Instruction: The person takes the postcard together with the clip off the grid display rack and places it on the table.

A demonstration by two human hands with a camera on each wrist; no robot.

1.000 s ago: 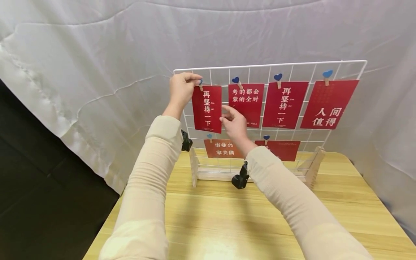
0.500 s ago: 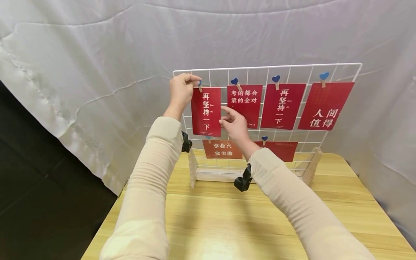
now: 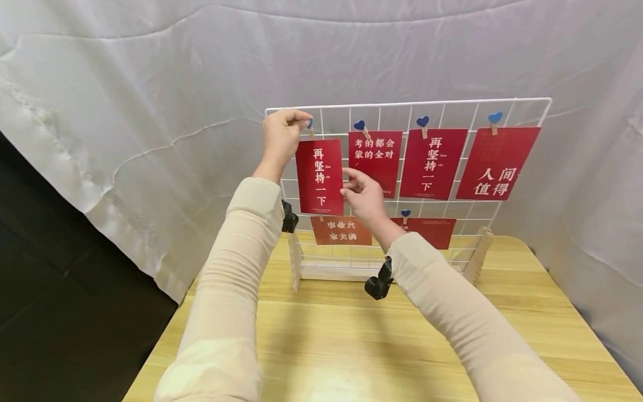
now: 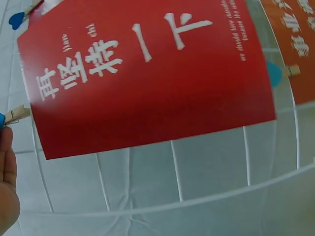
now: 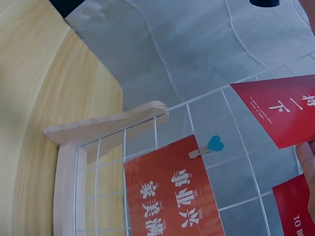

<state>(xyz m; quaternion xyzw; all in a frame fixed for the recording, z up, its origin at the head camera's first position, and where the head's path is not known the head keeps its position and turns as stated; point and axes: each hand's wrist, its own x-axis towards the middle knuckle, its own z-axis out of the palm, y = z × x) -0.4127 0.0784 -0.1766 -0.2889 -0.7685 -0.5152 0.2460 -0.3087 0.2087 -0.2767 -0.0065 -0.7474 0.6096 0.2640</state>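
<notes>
My left hand [image 3: 280, 139] is at the upper left corner of a white wire grid [image 3: 361, 106], pinching a small wooden clothespin [image 4: 17, 114] with a blue heart. A red card [image 3: 320, 178] with white characters hangs upright just below the clothespin. Its right edge is pinched between thumb and fingers of my right hand [image 3: 365, 195]. In the left wrist view the clothespin's tip lies at the card's top edge; whether they touch I cannot tell. The right wrist view shows the card's lower corner by the right fingers.
Three more red cards hang along the top row, the nearest card [image 3: 375, 173] partly behind my right hand. An orange card [image 3: 341, 230] and a dark red card [image 3: 432, 233] are clipped lower. Wooden feet [image 3: 479, 257] support the grid on the wooden table [image 3: 331, 340], before a pale curtain [image 3: 321, 61].
The red card has moved slightly down, so its top edge now sits below the clothespin it overlapped before. My right hand has gone down a little with it; the left stays by the clothespin.
</notes>
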